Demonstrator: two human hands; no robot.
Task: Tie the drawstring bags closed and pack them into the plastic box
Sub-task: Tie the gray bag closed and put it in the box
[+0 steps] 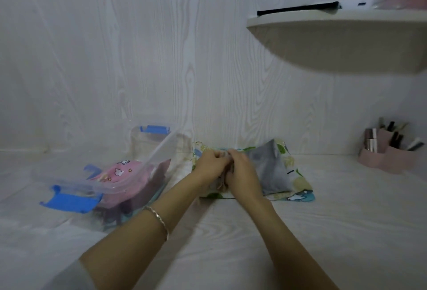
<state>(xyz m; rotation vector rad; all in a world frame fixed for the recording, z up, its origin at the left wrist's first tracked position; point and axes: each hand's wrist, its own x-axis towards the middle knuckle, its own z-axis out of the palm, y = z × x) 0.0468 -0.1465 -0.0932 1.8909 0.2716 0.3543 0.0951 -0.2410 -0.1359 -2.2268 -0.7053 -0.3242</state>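
On a white wood-grain bench [231,248], a clear plastic box [138,143] with blue latches stands at left, its lid [76,185] tilted across the top. A pink drawstring bag [117,172] printed with white cartoon figures and stars lies inside; any lettering on it is too blurred to read. A silver bracelet [159,218] circles the left wrist. At centre, just right of the box, the left hand [210,166] and right hand [240,173] meet, each grip curled and pinching the gathered end of a leaf-patterned drawstring bag [299,188] lying flat on the bench. A grey bag [270,167] rests on top of it. At far right, a pink organiser [388,159] holds cosmetics below a wall shelf [335,42].
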